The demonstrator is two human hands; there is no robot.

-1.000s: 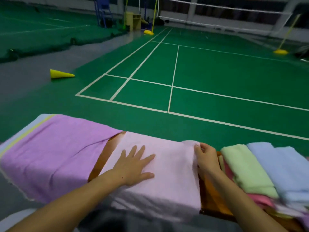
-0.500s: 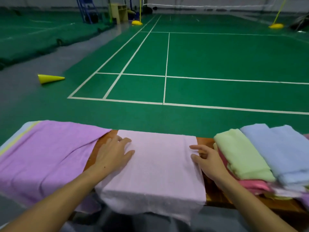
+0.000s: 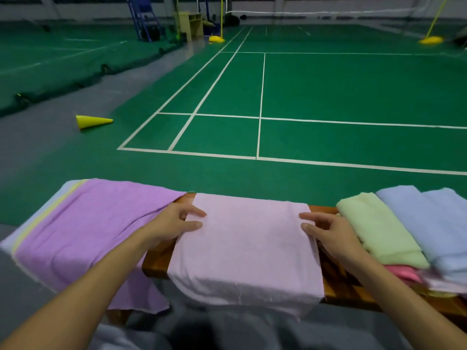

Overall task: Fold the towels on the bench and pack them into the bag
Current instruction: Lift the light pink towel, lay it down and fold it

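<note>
A pale pink towel point(image 3: 247, 248) lies folded across the wooden bench point(image 3: 158, 261), its near edge hanging over the front. My left hand point(image 3: 174, 223) rests on the towel's left edge, thumb and forefinger stretched out on the cloth. My right hand point(image 3: 331, 233) touches the right edge the same way. A large purple towel point(image 3: 88, 236) with a yellow stripe drapes over the bench's left end. At the right sits a stack of folded towels: a green one point(image 3: 374, 231), a blue one point(image 3: 429, 223) and a bright pink one point(image 3: 401, 272) underneath. No bag is in view.
Beyond the bench spreads a green badminton court with white lines. A yellow cone point(image 3: 92, 121) lies on its side on the grey floor at the left. Net posts with yellow bases point(image 3: 216, 39) stand far back.
My left hand slid from the middle of the pink towel to its left edge. My right hand let go of the lifted corner and came down on the right edge. The towel now lies flatter.
</note>
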